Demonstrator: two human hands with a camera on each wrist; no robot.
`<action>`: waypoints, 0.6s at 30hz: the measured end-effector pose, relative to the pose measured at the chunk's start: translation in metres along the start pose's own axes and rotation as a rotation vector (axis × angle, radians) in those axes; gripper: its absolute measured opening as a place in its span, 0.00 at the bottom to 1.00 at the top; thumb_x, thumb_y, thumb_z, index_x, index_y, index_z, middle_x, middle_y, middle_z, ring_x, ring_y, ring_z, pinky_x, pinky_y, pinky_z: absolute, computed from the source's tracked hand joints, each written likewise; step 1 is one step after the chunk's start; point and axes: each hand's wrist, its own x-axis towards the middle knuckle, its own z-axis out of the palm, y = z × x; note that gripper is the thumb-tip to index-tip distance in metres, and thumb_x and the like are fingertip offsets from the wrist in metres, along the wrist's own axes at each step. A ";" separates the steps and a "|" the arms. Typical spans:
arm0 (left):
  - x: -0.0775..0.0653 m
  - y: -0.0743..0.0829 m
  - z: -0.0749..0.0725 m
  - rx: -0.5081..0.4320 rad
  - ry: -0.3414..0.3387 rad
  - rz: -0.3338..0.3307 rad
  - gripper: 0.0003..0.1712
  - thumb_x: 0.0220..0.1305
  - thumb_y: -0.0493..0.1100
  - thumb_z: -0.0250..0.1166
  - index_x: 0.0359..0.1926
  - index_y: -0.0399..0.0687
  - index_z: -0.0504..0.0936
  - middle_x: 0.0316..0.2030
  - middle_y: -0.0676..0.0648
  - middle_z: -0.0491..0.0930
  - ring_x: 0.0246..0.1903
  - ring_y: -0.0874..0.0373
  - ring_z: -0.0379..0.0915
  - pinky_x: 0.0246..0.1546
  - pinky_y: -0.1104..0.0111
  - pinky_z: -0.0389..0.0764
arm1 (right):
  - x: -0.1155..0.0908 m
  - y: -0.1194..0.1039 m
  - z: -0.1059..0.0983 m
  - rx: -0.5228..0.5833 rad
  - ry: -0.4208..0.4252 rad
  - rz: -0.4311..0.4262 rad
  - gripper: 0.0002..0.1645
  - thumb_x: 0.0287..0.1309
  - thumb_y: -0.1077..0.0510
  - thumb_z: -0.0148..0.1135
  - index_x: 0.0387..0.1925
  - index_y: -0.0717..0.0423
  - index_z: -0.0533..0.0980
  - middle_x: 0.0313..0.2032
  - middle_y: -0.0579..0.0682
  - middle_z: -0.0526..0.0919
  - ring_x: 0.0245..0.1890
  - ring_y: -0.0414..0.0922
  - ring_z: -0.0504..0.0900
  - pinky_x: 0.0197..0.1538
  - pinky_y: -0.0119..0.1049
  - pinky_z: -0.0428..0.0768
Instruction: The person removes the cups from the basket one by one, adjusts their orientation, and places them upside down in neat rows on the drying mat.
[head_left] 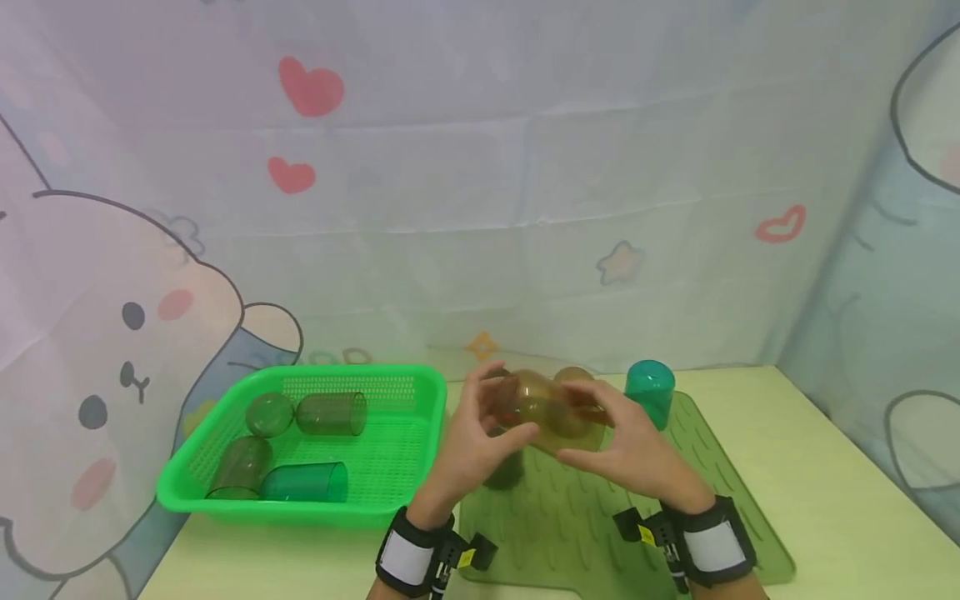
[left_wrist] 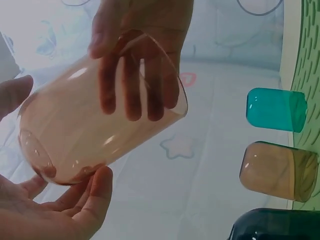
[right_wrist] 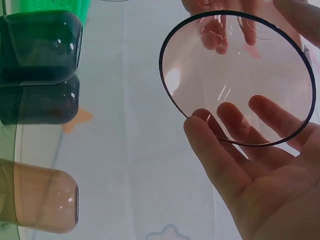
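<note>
A see-through amber cup (head_left: 553,429) is held up over the green mat, tilted with its rim towards the right. My left hand (head_left: 471,442) grips the closed base end, thumb on one side and fingers on the other. At the rim end my right hand (head_left: 637,450) holds the wall; its fingers show through the cup (left_wrist: 70,125) in the left wrist view. Behind the hands a second amber cup (left_wrist: 272,172) stands upside down on the mat, beside a teal cup (head_left: 651,392). Two dark cups stand close by, the nearer dark cup (right_wrist: 42,47) partly covering the other.
A green plastic basket (head_left: 431,400) at the left holds several cups lying on their sides, among them a teal cup (head_left: 303,483) and brownish cups. The ridged green mat (head_left: 720,508) lies on a pale yellow table (head_left: 832,483). A printed cloth (head_left: 480,167) hangs behind.
</note>
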 end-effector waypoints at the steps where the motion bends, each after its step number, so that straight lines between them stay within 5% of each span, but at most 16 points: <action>1: 0.000 0.000 -0.001 -0.001 0.011 0.010 0.41 0.59 0.42 0.67 0.68 0.45 0.54 0.59 0.40 0.68 0.55 0.50 0.69 0.52 0.60 0.74 | 0.000 0.000 0.000 0.005 -0.005 0.010 0.41 0.48 0.55 0.74 0.63 0.51 0.66 0.57 0.48 0.73 0.54 0.46 0.75 0.52 0.38 0.77; 12: 0.002 -0.001 0.007 0.183 0.044 0.065 0.34 0.55 0.38 0.70 0.61 0.40 0.66 0.50 0.43 0.74 0.50 0.52 0.72 0.47 0.63 0.77 | -0.003 -0.008 -0.001 -0.075 -0.053 0.047 0.50 0.45 0.46 0.75 0.67 0.53 0.60 0.61 0.49 0.68 0.61 0.48 0.67 0.60 0.46 0.70; 18: 0.001 -0.001 0.016 0.227 0.015 0.026 0.36 0.54 0.42 0.71 0.62 0.40 0.66 0.50 0.45 0.73 0.49 0.54 0.70 0.46 0.66 0.76 | -0.002 -0.011 0.000 -0.113 -0.078 0.024 0.48 0.49 0.48 0.73 0.67 0.56 0.60 0.59 0.49 0.70 0.56 0.46 0.72 0.54 0.44 0.75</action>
